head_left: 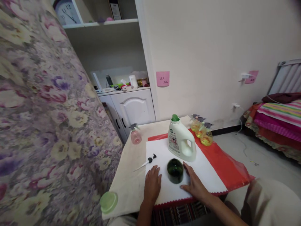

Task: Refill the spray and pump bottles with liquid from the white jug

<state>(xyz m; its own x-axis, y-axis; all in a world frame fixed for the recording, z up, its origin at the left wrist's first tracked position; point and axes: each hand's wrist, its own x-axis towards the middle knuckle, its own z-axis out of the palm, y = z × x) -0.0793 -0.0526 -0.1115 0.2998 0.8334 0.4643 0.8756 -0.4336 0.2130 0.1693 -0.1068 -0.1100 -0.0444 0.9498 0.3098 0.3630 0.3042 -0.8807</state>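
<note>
Both palms lie flat and spread on the white cloth (207,175), left hand (152,184) and right hand (194,185) flanking the green bottle (175,170), the white jug (180,139) just behind.

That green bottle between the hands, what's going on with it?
A person sits at a small table. The dark green bottle stands on a white cloth, with the left hand and right hand resting flat on either side, not gripping it. A white jug stands behind; a loose sprayer top lies left.

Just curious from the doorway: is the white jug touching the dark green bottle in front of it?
Apart. The head view shows white cloth between the jug and the green bottle.
</note>
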